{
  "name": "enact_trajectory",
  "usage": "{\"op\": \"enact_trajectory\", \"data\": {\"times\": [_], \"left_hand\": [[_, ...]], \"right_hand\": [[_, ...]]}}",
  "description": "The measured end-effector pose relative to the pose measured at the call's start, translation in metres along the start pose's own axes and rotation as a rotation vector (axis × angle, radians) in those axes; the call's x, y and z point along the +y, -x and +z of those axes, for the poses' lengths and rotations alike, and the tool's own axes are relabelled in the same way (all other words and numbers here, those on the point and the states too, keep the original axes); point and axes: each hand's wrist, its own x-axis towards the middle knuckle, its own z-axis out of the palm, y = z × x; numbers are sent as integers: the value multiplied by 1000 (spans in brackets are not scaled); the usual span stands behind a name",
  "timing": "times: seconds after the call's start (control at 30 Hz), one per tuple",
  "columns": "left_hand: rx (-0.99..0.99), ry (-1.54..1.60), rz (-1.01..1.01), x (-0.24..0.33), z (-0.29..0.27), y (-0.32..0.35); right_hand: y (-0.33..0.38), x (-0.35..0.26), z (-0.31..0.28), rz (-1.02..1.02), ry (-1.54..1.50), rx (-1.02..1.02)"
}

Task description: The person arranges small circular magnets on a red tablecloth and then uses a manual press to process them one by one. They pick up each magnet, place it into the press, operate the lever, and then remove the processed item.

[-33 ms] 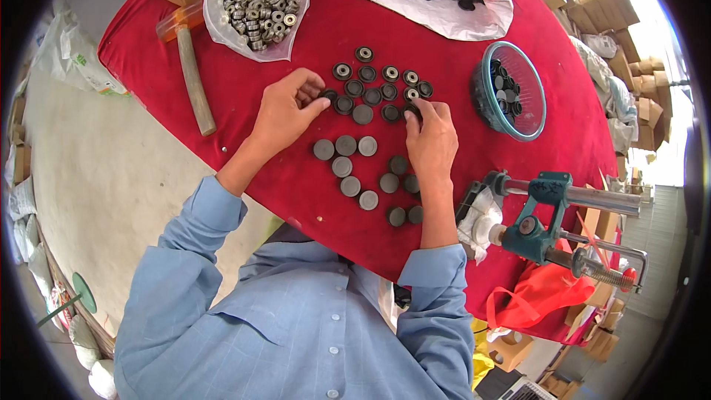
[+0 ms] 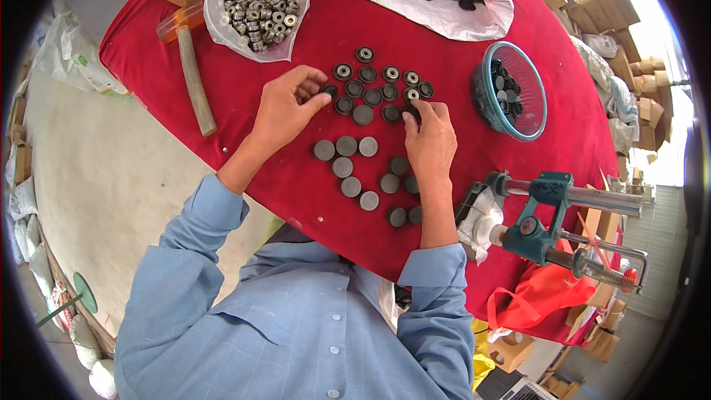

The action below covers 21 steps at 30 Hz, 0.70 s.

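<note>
On the red cloth, my left hand (image 2: 287, 104) pinches a small round black cap (image 2: 329, 90) between thumb and fingers, at the left edge of a cluster of similar parts. My right hand (image 2: 431, 137) has thumb and forefinger closed around another black cap (image 2: 409, 112) at the cluster's lower right, partly hidden by the fingers. Between the hands lie several black cups; some, such as the cup (image 2: 391, 73) near the top, show a metal bearing in the centre. Closer to me rest several plain grey-black round caps (image 2: 346, 146), some of them beside my right wrist.
A clear bag of metal bearings (image 2: 261, 11) and a wooden-handled hammer (image 2: 194, 85) lie at the far left. A white sack of black caps (image 2: 485, 22) is at the back. On the right stand a blue plastic basket (image 2: 539, 96) and a green hand press (image 2: 535, 226).
</note>
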Motion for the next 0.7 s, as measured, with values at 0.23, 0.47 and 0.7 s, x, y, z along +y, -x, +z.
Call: {"op": "enact_trajectory", "data": {"times": [0.23, 0.47, 0.7], "left_hand": [[79, -86, 213, -8, 17, -42], [22, -328, 422, -22, 27, -42], [-29, -446, 504, -23, 23, -27]], "right_hand": [[1, -2, 5, 35, -56, -2], [3, 23, -18, 153, -341, 141], [-3, 54, -33, 209, -330, 285]]}}
